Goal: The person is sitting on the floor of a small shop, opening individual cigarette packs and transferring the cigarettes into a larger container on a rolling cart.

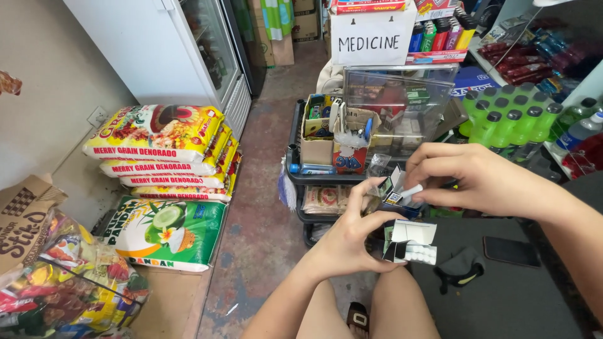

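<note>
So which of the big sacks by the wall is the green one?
The bottom sack, green and white with a coconut picture, leaning on the floor. The sacks stacked above it are all yellow and red.

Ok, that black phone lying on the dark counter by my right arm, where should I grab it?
The phone lies flat on the dark counter, so nothing can slip underneath. Probably best to come from above and pinch its two long edges near the middle; both look free, with the right hand nearest.
</note>
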